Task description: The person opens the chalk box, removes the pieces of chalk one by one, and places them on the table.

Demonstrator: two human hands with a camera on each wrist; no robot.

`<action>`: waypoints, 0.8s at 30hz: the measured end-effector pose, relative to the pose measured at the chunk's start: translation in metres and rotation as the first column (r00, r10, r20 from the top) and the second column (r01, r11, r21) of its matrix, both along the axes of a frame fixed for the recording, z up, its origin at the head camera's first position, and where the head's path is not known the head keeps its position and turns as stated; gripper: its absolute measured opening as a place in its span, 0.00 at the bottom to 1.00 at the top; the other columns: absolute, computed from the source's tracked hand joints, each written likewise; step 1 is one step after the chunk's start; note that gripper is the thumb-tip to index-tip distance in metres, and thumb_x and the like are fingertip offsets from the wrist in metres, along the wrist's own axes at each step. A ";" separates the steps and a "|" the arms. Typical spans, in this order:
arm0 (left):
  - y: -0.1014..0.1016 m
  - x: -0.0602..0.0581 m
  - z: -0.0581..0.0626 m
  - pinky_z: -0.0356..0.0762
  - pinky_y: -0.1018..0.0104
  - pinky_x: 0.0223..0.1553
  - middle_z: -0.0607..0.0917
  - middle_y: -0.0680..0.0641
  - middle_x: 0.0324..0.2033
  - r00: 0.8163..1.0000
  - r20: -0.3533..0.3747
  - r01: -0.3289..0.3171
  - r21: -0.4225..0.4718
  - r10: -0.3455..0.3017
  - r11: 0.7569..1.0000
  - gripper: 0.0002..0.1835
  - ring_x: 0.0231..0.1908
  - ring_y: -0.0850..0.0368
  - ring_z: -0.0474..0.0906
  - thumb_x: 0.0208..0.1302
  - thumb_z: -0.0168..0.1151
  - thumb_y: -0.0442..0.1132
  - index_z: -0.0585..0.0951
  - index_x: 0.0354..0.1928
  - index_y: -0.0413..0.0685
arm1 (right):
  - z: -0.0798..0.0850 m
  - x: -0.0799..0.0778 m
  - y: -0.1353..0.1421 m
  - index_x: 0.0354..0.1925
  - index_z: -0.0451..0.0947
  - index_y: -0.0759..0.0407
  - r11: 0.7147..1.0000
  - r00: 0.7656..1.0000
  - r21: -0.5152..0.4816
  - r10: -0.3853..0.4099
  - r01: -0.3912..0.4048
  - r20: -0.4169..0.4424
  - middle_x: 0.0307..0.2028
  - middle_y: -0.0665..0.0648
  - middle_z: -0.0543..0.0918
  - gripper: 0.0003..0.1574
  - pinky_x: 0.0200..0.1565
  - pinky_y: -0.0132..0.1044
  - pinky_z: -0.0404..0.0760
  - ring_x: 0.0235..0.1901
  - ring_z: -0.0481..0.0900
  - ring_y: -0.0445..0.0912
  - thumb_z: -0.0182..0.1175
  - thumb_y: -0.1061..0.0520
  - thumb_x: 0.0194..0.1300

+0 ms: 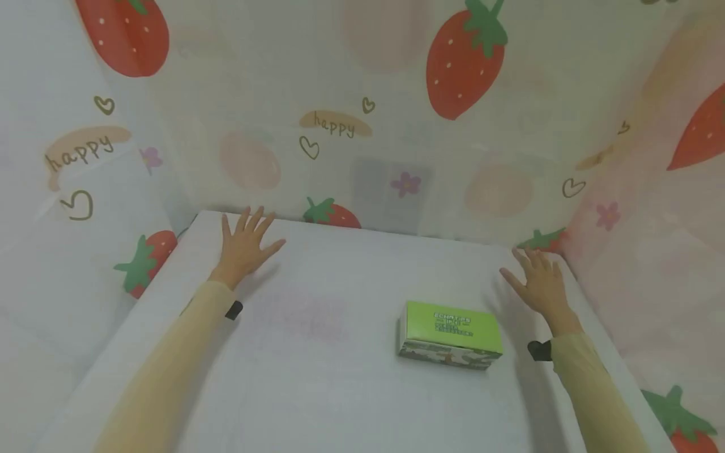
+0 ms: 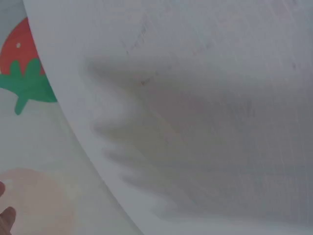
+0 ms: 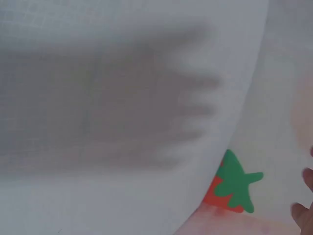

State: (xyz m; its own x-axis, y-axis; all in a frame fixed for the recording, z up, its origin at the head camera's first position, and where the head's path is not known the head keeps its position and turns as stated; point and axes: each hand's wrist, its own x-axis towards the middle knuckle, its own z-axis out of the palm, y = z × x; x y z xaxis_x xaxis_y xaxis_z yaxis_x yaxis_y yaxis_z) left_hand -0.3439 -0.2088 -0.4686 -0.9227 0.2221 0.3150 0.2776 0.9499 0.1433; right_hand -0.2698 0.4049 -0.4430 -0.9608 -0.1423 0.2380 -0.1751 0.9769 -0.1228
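Strawberry-printed sheeting (image 1: pixel 396 132) backs a white table (image 1: pixel 317 396); toward its three o'clock sits a green-topped box (image 1: pixel 450 333). From that box, the right hand (image 1: pixel 540 286) hovers spread at two o'clock, the left hand (image 1: pixel 245 248), spread too, at ten o'clock.

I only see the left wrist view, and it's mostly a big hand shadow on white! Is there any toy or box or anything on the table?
Observer: Yes, a green-topped box sits on the white tabletop.
Operator: Ooh! Is anybody holding it?
Observer: No. The right hand is the nearer one, but there's a gap between it and the box.
Operator: Does the box have writing on it?
Observer: Yes, there's printed lettering on its green top.
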 end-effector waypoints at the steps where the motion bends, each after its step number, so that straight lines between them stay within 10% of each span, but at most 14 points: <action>1: 0.001 0.002 0.001 0.26 0.33 0.62 0.54 0.43 0.70 1.000 0.011 0.003 0.019 -0.003 1.000 0.39 0.70 0.41 0.42 0.62 0.44 0.67 0.57 0.70 0.54 | 0.001 0.001 -0.002 0.67 0.56 0.60 1.000 1.000 -0.012 0.010 -0.010 -0.001 0.66 0.72 0.55 0.41 0.58 0.69 0.50 0.63 0.52 0.71 0.42 0.35 0.68; 24: 0.078 0.071 -0.002 0.48 0.36 0.62 0.68 0.42 0.64 0.975 0.027 0.200 0.314 -0.219 0.928 0.33 0.65 0.42 0.59 0.62 0.55 0.58 0.65 0.66 0.52 | 0.024 0.042 -0.029 0.61 0.68 0.58 0.947 0.996 -0.312 0.084 -0.075 0.013 0.60 0.64 0.70 0.29 0.56 0.62 0.60 0.61 0.63 0.63 0.46 0.42 0.70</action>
State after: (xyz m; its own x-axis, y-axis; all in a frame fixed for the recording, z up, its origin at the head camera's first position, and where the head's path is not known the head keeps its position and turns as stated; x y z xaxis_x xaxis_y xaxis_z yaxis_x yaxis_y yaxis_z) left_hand -0.2726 -0.1306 -0.4706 -0.8851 0.3136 0.3439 0.4473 0.7774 0.4422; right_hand -0.2274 0.3756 -0.4190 -0.9559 -0.1414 0.2576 -0.2433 0.8723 -0.4242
